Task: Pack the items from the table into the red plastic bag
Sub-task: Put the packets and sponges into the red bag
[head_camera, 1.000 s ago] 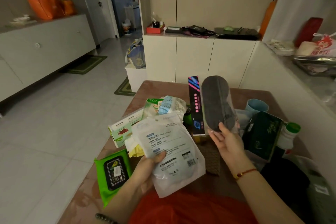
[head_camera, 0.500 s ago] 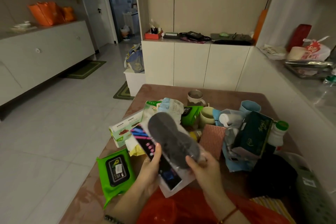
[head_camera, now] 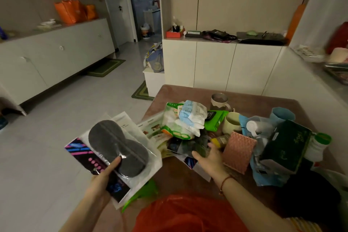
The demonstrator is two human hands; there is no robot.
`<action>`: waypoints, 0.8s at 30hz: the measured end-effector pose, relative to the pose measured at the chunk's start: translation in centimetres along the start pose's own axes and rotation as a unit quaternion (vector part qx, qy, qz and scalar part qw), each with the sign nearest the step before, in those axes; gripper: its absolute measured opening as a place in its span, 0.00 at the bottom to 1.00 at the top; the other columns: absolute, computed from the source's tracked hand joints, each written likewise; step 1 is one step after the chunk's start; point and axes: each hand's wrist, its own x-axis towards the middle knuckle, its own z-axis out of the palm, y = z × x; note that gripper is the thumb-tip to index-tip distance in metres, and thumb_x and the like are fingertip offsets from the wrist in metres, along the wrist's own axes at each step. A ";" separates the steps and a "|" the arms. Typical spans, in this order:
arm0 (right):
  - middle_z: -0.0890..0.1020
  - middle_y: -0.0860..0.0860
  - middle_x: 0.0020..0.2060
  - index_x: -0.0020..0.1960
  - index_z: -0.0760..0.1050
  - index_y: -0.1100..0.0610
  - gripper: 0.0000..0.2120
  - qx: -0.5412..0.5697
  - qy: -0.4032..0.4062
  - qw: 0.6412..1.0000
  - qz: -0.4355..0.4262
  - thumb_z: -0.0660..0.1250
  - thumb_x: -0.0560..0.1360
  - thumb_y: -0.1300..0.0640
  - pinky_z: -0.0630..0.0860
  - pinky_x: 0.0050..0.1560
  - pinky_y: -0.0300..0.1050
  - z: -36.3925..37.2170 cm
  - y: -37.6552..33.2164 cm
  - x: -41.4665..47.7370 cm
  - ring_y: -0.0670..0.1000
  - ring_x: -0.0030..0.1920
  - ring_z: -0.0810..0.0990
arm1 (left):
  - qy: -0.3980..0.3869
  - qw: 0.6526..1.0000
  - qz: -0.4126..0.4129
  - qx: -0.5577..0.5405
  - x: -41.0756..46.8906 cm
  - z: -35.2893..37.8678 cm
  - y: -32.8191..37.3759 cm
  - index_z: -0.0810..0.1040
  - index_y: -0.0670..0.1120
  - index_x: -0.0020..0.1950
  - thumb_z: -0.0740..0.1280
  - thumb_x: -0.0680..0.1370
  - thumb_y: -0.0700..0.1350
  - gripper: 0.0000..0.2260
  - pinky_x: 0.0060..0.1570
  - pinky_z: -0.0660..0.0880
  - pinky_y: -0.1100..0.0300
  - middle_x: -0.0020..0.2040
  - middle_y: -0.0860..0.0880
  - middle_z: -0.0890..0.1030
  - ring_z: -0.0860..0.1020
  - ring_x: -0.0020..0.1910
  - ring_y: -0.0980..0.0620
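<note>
Brown bench (head_camera: 254, 100) carries a heap of mixed packets (head_camera: 184, 122) across its middle. Left hand (head_camera: 102, 179) grips a stack beyond the left edge: dark grey eye mask in a clear plastic sleeve (head_camera: 116, 147), slim black box with pink and blue stripes (head_camera: 81, 149), and white pouch (head_camera: 130, 124). Right hand (head_camera: 209, 158) is spread with fingers straight at a dark crinkled packet (head_camera: 195, 143); contact cannot be told. Red plastic bag (head_camera: 188, 214) lies at the near edge.

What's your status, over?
Left grip holds eye-mask pouch with two more packs. Right grip open, fingertips at dark packet. Red bag below, path clear.
</note>
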 end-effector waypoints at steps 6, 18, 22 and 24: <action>0.72 0.59 0.66 0.70 0.61 0.62 0.39 -0.006 0.056 0.998 0.032 0.75 0.66 0.53 0.70 0.65 0.50 3.5 -0.3 2.8 0.59 0.66 0.70 | 0.007 1.000 -0.010 0.001 0.7 -1.1 -0.7 0.78 0.44 0.45 0.68 0.73 0.36 0.04 0.28 0.81 0.58 0.29 0.50 0.84 0.82 0.26 0.52; 0.68 0.53 0.30 0.37 0.67 0.61 0.12 0.605 -0.056 0.753 0.252 0.54 0.78 0.68 0.61 0.13 0.31 -6.7 -3.9 -1.1 0.43 0.23 0.62 | -0.045 0.998 -0.036 0.023 -1.3 1.9 -0.3 0.76 0.44 0.45 0.68 0.73 0.36 0.05 0.40 0.75 0.52 0.44 0.42 0.80 0.79 0.42 0.43; 0.80 0.59 0.41 0.47 0.76 0.62 0.07 0.608 -0.144 0.771 0.126 0.61 0.70 0.66 0.78 0.35 0.38 -9.0 -7.5 -9.8 0.46 0.37 0.75 | -0.104 0.994 -0.024 0.022 -2.6 3.4 -0.2 0.78 0.42 0.52 0.77 0.62 0.40 0.20 0.45 0.77 0.50 0.49 0.40 0.83 0.81 0.46 0.41; 0.85 0.56 0.46 0.50 0.79 0.57 0.15 0.489 -0.198 0.848 0.048 0.64 0.66 0.67 0.80 0.45 0.46 -8.3 -8.5 -12.5 0.52 0.45 0.83 | -0.149 0.988 -0.032 0.036 -3.5 4.2 -0.5 0.78 0.42 0.55 0.78 0.60 0.43 0.24 0.50 0.78 0.46 0.49 0.41 0.84 0.83 0.47 0.41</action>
